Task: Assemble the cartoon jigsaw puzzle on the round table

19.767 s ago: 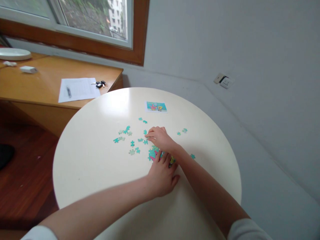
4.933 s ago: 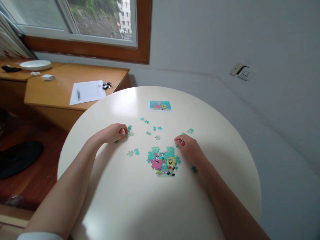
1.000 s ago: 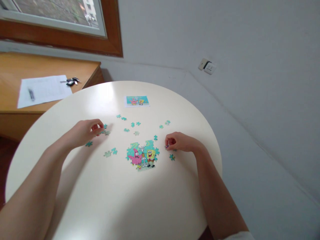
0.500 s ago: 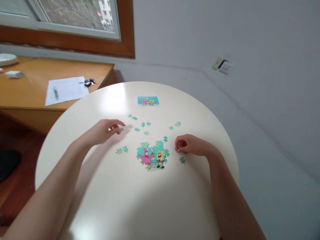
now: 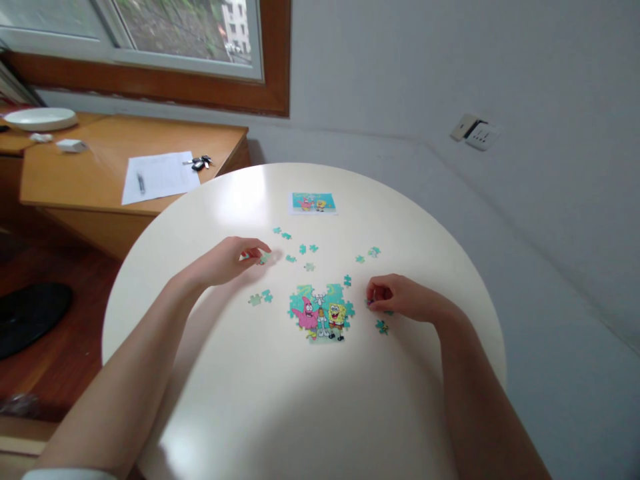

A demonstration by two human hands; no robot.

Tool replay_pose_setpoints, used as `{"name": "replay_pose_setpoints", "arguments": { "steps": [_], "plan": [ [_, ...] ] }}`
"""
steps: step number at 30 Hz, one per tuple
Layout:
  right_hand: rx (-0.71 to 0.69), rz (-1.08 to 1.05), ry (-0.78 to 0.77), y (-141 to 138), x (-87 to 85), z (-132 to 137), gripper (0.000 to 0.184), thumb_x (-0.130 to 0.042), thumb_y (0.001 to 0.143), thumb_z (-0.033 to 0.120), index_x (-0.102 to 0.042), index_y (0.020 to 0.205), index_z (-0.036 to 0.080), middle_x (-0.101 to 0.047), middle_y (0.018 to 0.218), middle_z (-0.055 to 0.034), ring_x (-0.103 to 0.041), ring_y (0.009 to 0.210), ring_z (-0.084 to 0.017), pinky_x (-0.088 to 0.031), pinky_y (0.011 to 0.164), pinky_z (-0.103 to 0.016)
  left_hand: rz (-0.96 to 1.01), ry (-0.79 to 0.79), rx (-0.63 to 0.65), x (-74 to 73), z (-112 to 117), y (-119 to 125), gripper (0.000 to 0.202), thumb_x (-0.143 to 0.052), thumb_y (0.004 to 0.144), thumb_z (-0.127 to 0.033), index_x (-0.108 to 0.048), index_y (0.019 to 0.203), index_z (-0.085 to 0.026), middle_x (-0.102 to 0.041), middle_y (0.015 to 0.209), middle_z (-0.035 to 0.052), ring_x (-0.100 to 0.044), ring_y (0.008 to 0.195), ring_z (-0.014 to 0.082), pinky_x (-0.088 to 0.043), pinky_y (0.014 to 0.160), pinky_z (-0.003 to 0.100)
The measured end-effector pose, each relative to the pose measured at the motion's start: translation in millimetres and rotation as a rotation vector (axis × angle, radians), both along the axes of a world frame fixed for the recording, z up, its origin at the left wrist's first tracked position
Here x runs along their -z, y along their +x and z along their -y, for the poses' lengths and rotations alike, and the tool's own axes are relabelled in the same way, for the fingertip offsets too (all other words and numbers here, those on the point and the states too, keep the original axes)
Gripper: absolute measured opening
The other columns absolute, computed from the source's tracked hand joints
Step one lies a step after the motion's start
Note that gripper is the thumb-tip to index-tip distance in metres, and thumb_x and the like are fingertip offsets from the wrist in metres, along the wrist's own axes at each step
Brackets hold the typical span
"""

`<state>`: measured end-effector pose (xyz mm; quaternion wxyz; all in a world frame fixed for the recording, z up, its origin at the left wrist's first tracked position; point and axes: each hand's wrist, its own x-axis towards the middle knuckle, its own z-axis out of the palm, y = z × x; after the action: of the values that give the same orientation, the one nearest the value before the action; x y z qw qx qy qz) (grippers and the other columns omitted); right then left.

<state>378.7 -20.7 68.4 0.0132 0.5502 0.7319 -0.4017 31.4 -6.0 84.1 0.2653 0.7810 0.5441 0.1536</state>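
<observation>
A partly joined cartoon jigsaw (image 5: 321,312) lies in the middle of the round cream table (image 5: 240,400). My left hand (image 5: 227,259) rests to its upper left, fingers pinched on a small teal piece (image 5: 263,257). My right hand (image 5: 400,297) lies just right of the jigsaw, fingers curled round a small piece I can barely see. Loose teal pieces (image 5: 307,249) are scattered beyond the jigsaw, two pieces (image 5: 260,298) lie to its left, and one piece (image 5: 382,327) sits under my right wrist. A small reference picture (image 5: 313,202) lies at the table's far side.
A wooden desk (image 5: 100,167) stands to the left with a sheet of paper (image 5: 157,175), a pen, keys (image 5: 200,161) and a white plate (image 5: 40,119). A window is above it. A grey wall with a socket (image 5: 474,132) runs along the right.
Over twenty seconds both hands left the jigsaw and moved apart to its sides. In the last second my left hand reached slightly toward the loose pieces; the right hand stayed put while the view shifted.
</observation>
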Motion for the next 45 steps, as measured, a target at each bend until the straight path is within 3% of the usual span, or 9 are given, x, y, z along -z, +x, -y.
{"name": "replay_pose_setpoints", "arguments": {
  "steps": [19,28,45],
  "plan": [
    [0.007,0.001,0.001,-0.3,0.8,0.4,0.012,-0.059,0.065,0.027,-0.058,0.072,0.017,-0.053,0.060,0.0016,-0.046,0.056,-0.012,-0.035,0.052,-0.024,0.088,0.083,0.003,11.3,-4.2,-1.8,0.029,-0.051,0.076,-0.035,-0.064,0.095,-0.017,-0.070,0.087,0.0068,-0.064,0.076,0.0192,-0.051,0.071,0.032],
    [0.002,-0.002,0.008,-1.4,-1.5,0.7,0.012,-0.059,0.065,0.026,-0.058,0.073,0.018,-0.053,0.060,0.0022,-0.047,0.056,-0.011,-0.036,0.053,-0.025,0.100,0.097,0.043,16.2,-2.0,11.2,0.034,-0.047,0.079,-0.043,-0.063,0.094,-0.017,-0.069,0.087,0.0075,-0.062,0.074,0.0187,-0.049,0.067,0.030],
    [-0.006,-0.006,0.027,-1.5,-2.7,1.5,0.011,-0.059,0.066,0.026,-0.059,0.072,0.018,-0.055,0.060,0.0015,-0.047,0.056,-0.011,-0.036,0.053,-0.023,0.009,0.051,0.057,23.5,-3.8,11.9,0.032,-0.045,0.075,-0.031,-0.064,0.097,-0.017,-0.067,0.079,0.0043,-0.057,0.066,0.0154,-0.046,0.062,0.027]
  ]
}}
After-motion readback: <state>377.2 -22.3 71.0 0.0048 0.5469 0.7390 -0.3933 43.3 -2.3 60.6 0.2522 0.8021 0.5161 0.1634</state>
